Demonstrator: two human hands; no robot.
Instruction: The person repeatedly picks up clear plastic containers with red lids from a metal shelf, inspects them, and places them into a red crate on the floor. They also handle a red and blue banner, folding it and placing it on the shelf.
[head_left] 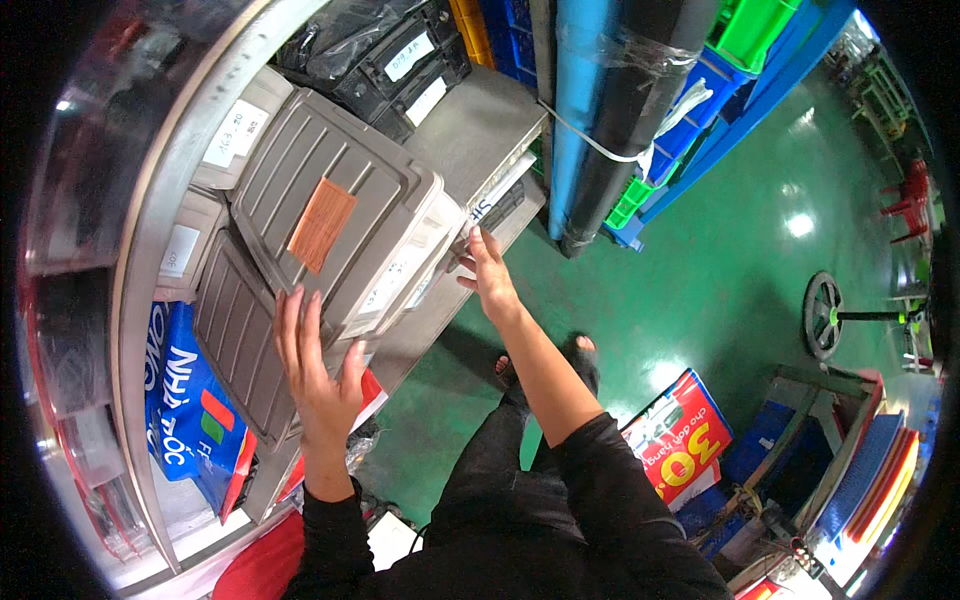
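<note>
A grey lidded plastic storage box (375, 170) sits on a metal shelf, with a wood-grain brown rectangle (322, 225) lying on its ribbed lid. My left hand (322, 375) is at the box's near corner, fingers stretched and thumb apart; whether the fingertips touch the box I cannot tell. Off the right end of the box is my right hand (488, 275), its fingers loosely apart and holding nothing visible. Beside the box, lower on the left, leans another grey ribbed lid (240, 335).
More grey boxes (235, 135) and black crates (400, 65) fill the shelf (480, 130). Blue and black rolls (615, 120) stand upright beyond it. A blue printed bag (190, 400) lies at left. On the green floor (720, 250) are a red-yellow sign (680, 440) and a wheeled stand (822, 315).
</note>
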